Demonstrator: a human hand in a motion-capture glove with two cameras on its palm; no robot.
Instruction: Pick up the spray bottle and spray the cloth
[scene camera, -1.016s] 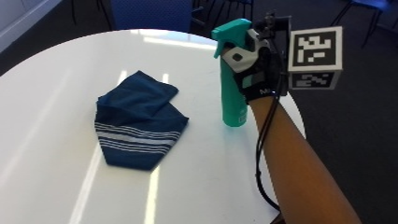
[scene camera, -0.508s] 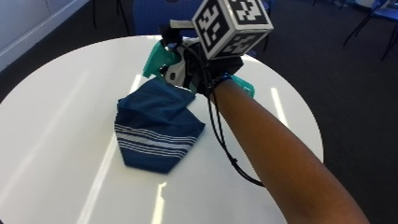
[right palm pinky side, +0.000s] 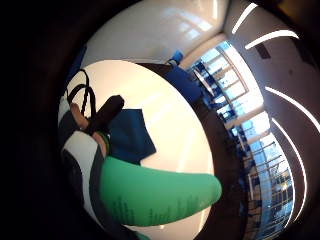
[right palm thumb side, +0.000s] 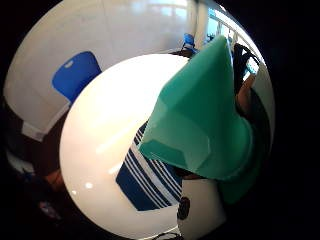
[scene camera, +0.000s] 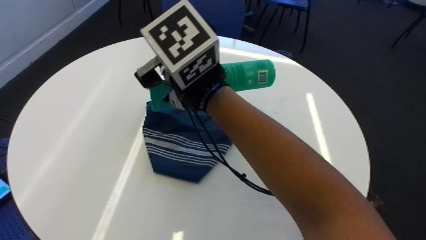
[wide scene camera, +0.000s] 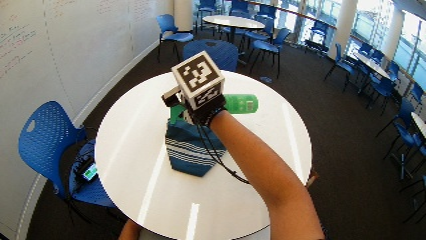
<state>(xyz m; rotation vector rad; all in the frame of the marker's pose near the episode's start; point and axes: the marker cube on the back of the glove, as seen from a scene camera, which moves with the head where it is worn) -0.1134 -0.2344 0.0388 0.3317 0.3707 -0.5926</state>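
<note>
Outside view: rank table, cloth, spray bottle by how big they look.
1. Table, largest by far.
2. Cloth.
3. Spray bottle, smallest as seen, but the right hand hides part of it and it is raised toward the camera, so the cloth-bottle order is unsure.

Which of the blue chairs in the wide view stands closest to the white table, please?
The blue chair beside the whiteboard wall, at the table edge nearest it. The other blue chairs stand farther off, around the far tables.

One spray bottle (scene camera: 247, 75), one striped cloth (scene camera: 181, 150), one round table (scene camera: 66, 150), one gloved hand (scene camera: 196, 92).
</note>
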